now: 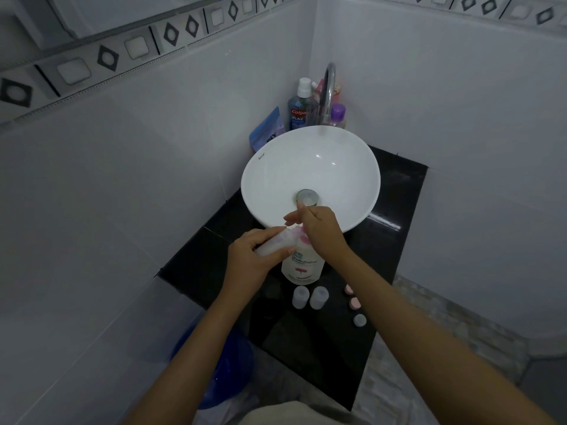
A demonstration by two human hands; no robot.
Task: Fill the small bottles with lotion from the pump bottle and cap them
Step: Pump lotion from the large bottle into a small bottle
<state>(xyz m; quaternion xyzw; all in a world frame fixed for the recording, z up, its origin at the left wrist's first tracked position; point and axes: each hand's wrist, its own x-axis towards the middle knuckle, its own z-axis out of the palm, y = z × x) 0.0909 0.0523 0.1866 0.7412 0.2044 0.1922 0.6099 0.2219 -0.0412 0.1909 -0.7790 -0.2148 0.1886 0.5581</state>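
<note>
Two hands mid-frame | small bottle (271, 244) gripped tilted by left hand (250, 262) at pump spout | pump bottle (303, 265) head covered by right hand (322, 231), fingers curled

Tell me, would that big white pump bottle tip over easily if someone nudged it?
Probably not easily. The pump bottle stands upright on a broad base on the flat black counter, and the right hand rests on its pump. It looks fairly large, so likely heavy if full, though its fill level cannot be seen. Its smooth plastic could be slippery.
</note>
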